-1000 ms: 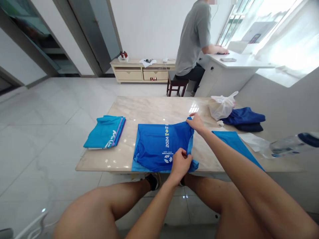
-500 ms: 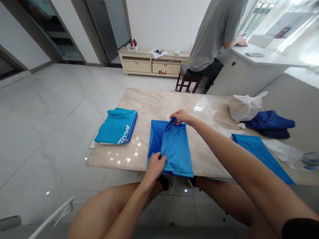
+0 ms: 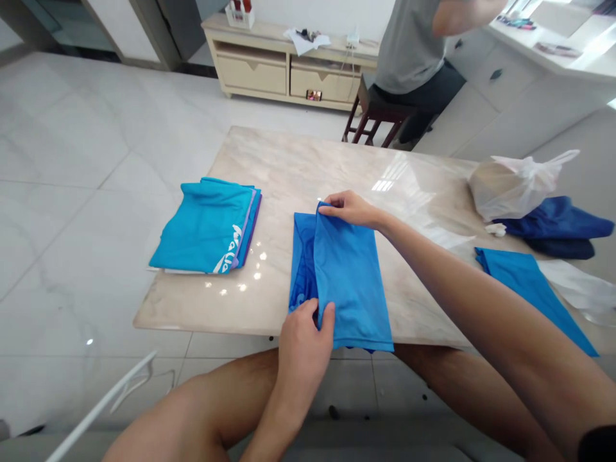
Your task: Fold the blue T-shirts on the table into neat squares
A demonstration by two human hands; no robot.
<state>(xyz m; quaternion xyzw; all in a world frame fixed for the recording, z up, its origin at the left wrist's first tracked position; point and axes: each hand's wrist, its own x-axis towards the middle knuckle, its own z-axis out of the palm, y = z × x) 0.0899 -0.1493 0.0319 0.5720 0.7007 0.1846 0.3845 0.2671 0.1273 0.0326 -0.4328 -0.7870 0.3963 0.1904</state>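
A blue garment [image 3: 353, 282], partly folded, lies at the front edge of the marble-patterned table, its lower edge hanging slightly over. Its right part is doubled over toward the left, and a darker blue inner side shows along the left. My left hand [image 3: 308, 330] pinches the near end of the folded-over edge between thumb and fingers. At the far end of that same edge, my right hand [image 3: 347, 208] grips the upper corner. To the left sits a stack of folded garments [image 3: 205, 224], turquoise with white lettering on top and purple layers beneath.
On the table's right lie another blue cloth [image 3: 534, 292], a tied white plastic bag [image 3: 517, 183], dark blue fabric [image 3: 561, 218] and clear plastic wrapping [image 3: 584, 289]. Beyond the table [image 3: 289, 154], a person in grey [image 3: 409, 51] sits on a stool [image 3: 378, 112]. A low cabinet [image 3: 253, 74] stands behind.
My right hand has drawn the upper corner of the garment leftward and straightened the folded edge. My left hand still pinches its near end. The seated person's arm has lifted; the view has shifted.
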